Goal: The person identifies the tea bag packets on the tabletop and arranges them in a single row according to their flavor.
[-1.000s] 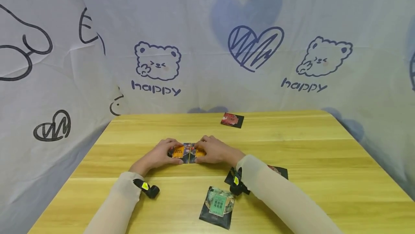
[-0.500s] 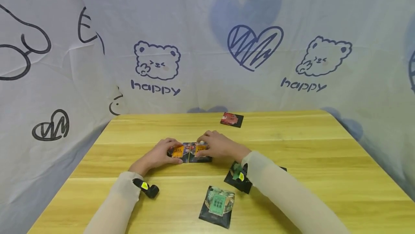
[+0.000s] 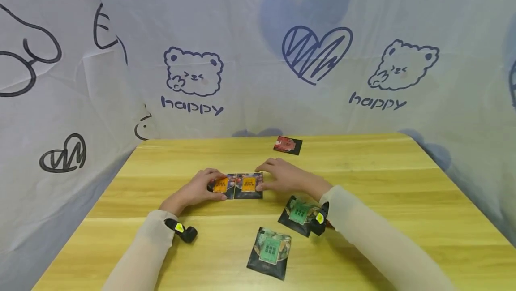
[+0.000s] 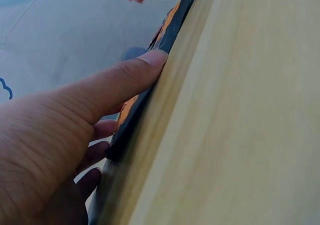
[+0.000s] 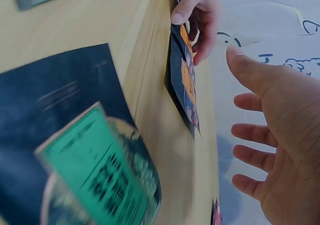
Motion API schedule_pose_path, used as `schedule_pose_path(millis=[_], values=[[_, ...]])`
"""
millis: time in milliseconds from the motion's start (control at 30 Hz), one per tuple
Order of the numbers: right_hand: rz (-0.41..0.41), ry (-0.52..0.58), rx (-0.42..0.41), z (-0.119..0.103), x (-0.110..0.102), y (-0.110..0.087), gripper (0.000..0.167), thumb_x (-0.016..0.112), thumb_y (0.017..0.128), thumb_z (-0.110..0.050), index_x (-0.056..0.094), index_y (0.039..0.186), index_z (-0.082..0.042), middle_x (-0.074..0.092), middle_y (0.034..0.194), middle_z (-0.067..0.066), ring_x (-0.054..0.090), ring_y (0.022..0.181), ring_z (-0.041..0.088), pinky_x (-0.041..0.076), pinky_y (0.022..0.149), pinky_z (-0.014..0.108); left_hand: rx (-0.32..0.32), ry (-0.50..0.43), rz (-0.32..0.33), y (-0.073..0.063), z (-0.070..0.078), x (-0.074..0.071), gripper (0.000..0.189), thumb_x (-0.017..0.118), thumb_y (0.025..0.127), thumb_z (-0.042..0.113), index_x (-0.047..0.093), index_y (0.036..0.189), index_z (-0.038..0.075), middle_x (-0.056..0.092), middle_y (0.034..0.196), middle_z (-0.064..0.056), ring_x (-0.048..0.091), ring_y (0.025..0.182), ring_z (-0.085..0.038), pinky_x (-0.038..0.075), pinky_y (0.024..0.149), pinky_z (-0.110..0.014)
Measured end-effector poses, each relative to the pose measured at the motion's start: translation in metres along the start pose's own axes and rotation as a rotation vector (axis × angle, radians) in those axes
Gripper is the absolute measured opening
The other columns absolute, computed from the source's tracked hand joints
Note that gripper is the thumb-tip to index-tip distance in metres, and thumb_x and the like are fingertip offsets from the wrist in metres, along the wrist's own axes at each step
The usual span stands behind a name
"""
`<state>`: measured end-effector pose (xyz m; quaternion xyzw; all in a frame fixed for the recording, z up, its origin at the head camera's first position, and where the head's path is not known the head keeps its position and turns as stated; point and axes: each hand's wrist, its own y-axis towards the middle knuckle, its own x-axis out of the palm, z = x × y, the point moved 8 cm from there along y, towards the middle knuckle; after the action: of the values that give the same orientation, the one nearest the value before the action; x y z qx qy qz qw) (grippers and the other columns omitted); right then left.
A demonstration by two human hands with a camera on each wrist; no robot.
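Observation:
Two flat black sachets with orange labels lie edge to edge on the wooden table. My left hand (image 3: 197, 189) holds the left orange-labelled sachet (image 3: 220, 185), with the thumb (image 4: 154, 59) on its near edge and the fingers at its far side. Just right of the other orange-labelled sachet (image 3: 248, 185), my right hand (image 3: 288, 178) hovers with fingers apart and nothing between them. In the right wrist view the right hand (image 5: 287, 135) shows loosely spread fingers, away from the pair of sachets (image 5: 188, 87).
One green-labelled sachet (image 3: 297, 214) lies partly under the right wrist's camera. Another green-labelled sachet (image 3: 269, 253) rests nearer the front. Toward the back edge is a red-labelled sachet (image 3: 288, 145). A printed cloth (image 3: 250, 80) hangs behind the wooden table (image 3: 213, 255).
My right hand has let go of the right orange-labelled sachet and drawn off to the right, uncovering it. The left hand has stayed on its sachet.

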<state>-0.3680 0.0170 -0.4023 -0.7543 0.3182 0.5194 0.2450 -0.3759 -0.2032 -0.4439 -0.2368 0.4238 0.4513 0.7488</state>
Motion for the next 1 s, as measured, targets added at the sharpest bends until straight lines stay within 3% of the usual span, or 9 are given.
schedule_pose_path(millis=[267, 633, 1000], values=[[-0.010, 0.019, 0.024, 0.006, -0.003, -0.030, 0.071, 0.060, 0.090, -0.059, 0.044, 0.149, -0.022, 0.039, 0.149, 0.008, 0.034, 0.137, 0.030, 0.033, 0.109, 0.049, -0.009, 0.008, -0.002, -0.002, 0.002, -0.004, 0.073, 0.077, 0.081, 0.048, 0.054, 0.141, 0.014, 0.039, 0.147, -0.018, 0.034, 0.133, -0.040, 0.033, 0.104, -0.059], [0.030, 0.020, -0.048, 0.002, 0.006, -0.064, 0.071, 0.066, 0.089, -0.053, 0.046, 0.147, -0.018, 0.043, 0.145, 0.009, 0.040, 0.133, 0.031, 0.036, 0.105, 0.050, -0.009, -0.003, 0.001, -0.007, 0.002, 0.000, 0.073, 0.077, 0.081, 0.048, 0.054, 0.141, 0.012, 0.039, 0.147, -0.018, 0.035, 0.132, -0.041, 0.033, 0.103, -0.060], [0.039, 0.060, -0.055, 0.004, 0.008, -0.094, 0.070, 0.067, 0.088, -0.053, 0.046, 0.146, -0.020, 0.043, 0.144, 0.006, 0.041, 0.132, 0.029, 0.038, 0.104, 0.050, -0.003, -0.005, -0.005, -0.003, 0.006, -0.001, 0.073, 0.077, 0.082, 0.048, 0.054, 0.141, 0.012, 0.039, 0.147, -0.018, 0.035, 0.131, -0.041, 0.034, 0.102, -0.060]])
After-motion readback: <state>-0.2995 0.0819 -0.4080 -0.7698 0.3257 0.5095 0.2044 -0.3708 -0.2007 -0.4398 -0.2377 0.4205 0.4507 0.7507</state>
